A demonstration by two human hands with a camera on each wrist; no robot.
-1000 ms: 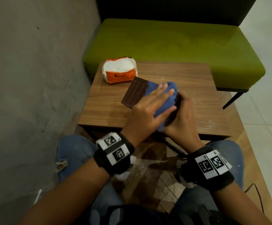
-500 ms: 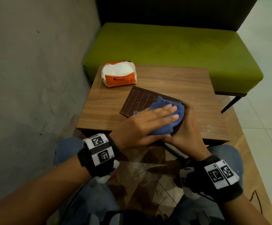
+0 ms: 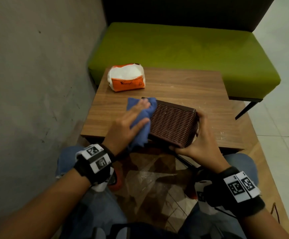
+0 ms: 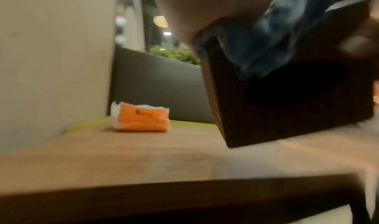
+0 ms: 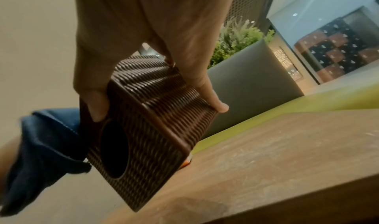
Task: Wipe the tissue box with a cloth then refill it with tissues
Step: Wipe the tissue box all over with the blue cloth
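Note:
The brown woven tissue box (image 3: 173, 125) is tilted above the table's front edge, its oval opening facing down toward me (image 5: 115, 148). My right hand (image 3: 198, 138) grips the box's right end, with the thumb on the near face and the fingers on the far side. My left hand (image 3: 133, 118) lies flat with straight fingers on the blue cloth (image 3: 136, 140), pressing it against the box's left end. Part of the cloth (image 5: 45, 146) hangs loose below the box. An orange and white pack of tissues (image 3: 126, 78) lies at the table's back left corner.
The small wooden table (image 3: 183, 87) stands against a grey wall (image 3: 37, 83) on the left. A green bench (image 3: 174, 47) with a dark backrest runs behind it. My knees sit under the table's front edge.
My left hand has slid the cloth from the box's right end to its left end. The right hand has turned the box, so a woven side now faces up.

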